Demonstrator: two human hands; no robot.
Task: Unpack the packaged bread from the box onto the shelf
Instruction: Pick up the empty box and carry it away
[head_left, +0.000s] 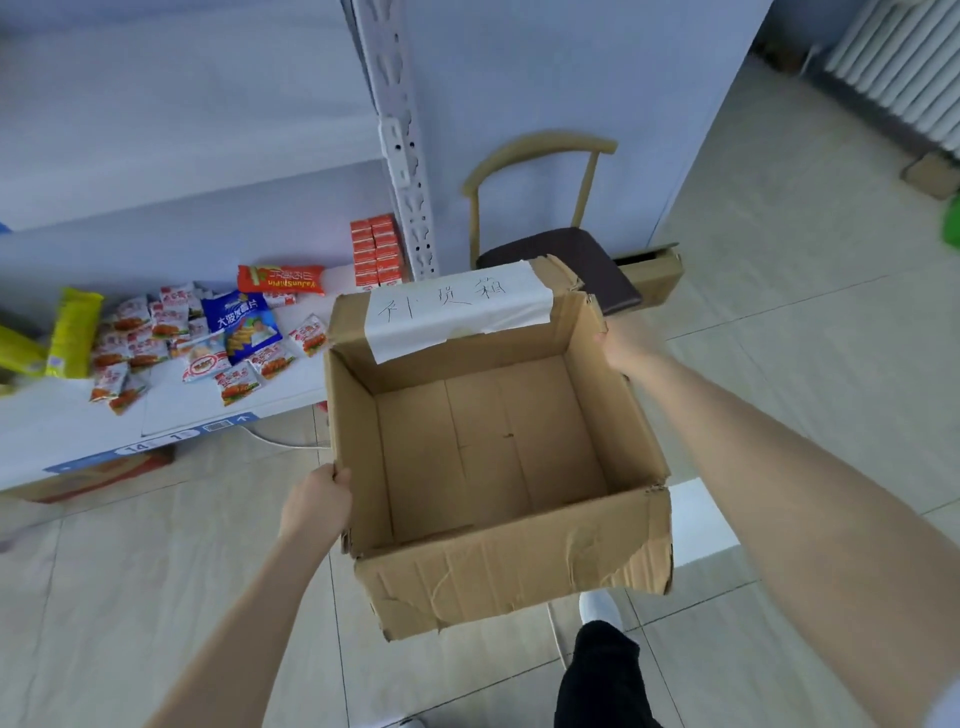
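Observation:
An open brown cardboard box (493, 571) with a white paper label on its far flap hangs above the floor; its inside shows bare cardboard only. My left hand (317, 501) grips the box's left wall near the rim. My right hand (626, 345) holds the right wall near the far corner, fingers partly hidden behind the cardboard. Several small packaged breads (150, 338) in white and red wrappers lie scattered on the low white shelf (197, 405) to the left of the box.
On the shelf also lie yellow packs (72, 332), a blue snack bag (241, 322), a red pack (280, 279) and stacked red cartons (376, 249) by the white upright post (402, 140). A wooden chair (561, 254) stands behind the box. Tiled floor and my leg (602, 670) lie below.

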